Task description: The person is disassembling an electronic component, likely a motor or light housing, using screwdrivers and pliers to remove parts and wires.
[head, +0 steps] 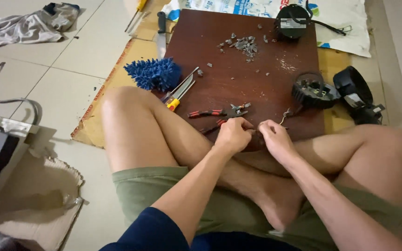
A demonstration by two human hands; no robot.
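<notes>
I sit cross-legged at a dark brown board on the floor. My left hand and my right hand meet at the board's near edge, fingers pinched on a thin wire that runs up to a round black housing. Red-handled pliers lie on the board just beyond my left hand, untouched.
A pile of grey debris lies mid-board, with a round black part at the far edge and another off the right side. A blue fuzzy duster, a yellow-handled tool and a knife lie left. Cardboard sits at lower left.
</notes>
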